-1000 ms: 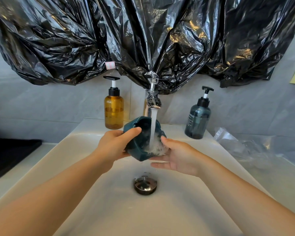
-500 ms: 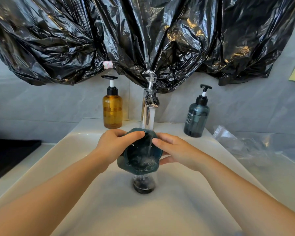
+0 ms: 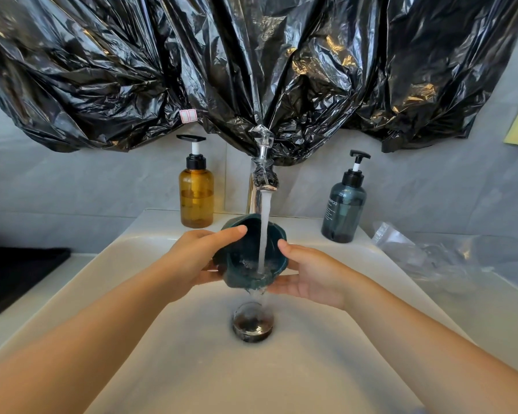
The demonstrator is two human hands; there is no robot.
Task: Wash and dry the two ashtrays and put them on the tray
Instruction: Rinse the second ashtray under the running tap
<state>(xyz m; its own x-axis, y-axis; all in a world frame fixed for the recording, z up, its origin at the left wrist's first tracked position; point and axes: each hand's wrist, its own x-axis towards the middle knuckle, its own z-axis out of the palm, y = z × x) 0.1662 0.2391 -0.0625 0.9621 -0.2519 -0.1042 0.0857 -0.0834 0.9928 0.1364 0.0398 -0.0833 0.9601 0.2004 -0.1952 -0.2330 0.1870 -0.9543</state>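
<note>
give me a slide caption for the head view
Left hand and right hand hold a teal ashtray under the running tap, water spilling into the white sink

Grey tiled wall behind; upper part draped in crinkled, glossy black plastic sheeting. White basin set in pale surface. Lighting bright, even.
</note>
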